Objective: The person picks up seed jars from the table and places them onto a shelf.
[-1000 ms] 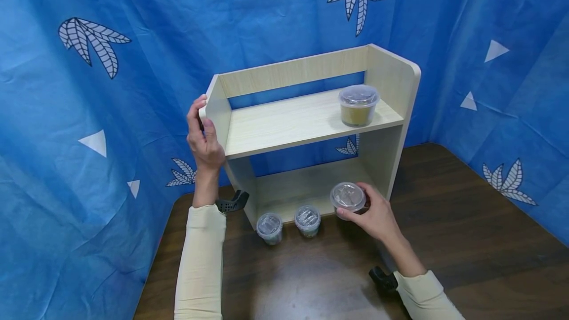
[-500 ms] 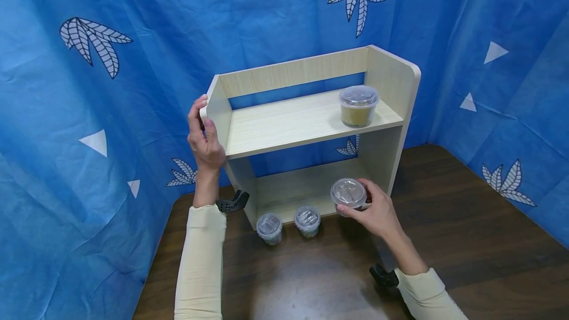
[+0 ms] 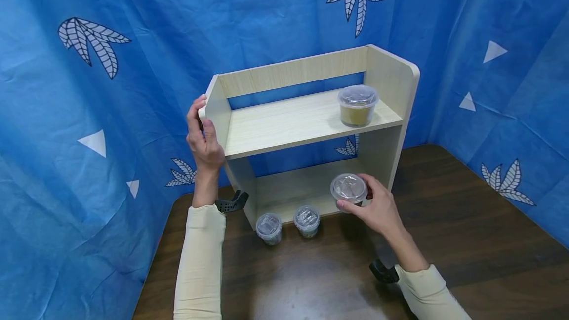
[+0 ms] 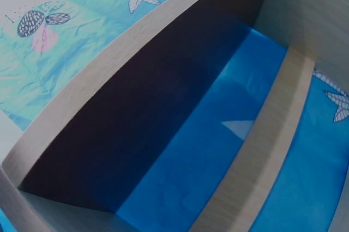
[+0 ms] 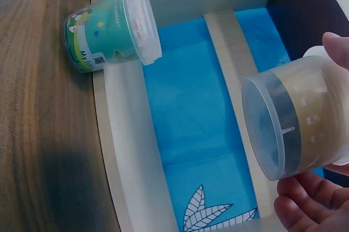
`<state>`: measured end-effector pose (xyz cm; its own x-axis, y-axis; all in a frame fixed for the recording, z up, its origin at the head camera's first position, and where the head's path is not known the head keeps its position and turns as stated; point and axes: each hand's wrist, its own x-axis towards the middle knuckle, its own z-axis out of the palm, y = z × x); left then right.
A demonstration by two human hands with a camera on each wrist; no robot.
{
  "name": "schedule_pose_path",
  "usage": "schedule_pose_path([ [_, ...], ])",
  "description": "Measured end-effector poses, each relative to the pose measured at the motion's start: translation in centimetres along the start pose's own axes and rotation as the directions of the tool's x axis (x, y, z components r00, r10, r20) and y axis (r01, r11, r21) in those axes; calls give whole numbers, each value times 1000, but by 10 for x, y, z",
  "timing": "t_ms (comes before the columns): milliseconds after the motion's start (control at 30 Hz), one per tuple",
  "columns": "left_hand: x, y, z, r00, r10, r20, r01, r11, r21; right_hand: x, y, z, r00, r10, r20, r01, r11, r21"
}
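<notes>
In the head view, at nine o'clock, the left hand (image 3: pixel 204 138) grips the shelf (image 3: pixel 273 121); at four, the right hand (image 3: pixel 378 210) grasps a lidded tub (image 3: pixel 348 187). The left wrist view has the shelf's slat (image 4: pixel 267 139) at four. The right wrist view has this tub at three, a green-labelled cup (image 5: pixel 106 33) near eleven.

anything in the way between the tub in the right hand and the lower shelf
Nothing visible stands between the held tub, in the right hand, and the lower shelf. Two small tubs stand on the table to the left, by the shelf's front edge.
</notes>
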<state>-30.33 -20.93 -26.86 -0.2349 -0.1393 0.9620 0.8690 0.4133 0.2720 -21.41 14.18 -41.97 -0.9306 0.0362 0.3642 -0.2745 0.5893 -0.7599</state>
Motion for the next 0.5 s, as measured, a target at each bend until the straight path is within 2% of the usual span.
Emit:
schedule_pose_path([
  [500, 0, -2, -1, 1000, -2, 3, 2, 1000, 9, 5, -11, -8, 999, -29, -36, 29, 1000, -9],
])
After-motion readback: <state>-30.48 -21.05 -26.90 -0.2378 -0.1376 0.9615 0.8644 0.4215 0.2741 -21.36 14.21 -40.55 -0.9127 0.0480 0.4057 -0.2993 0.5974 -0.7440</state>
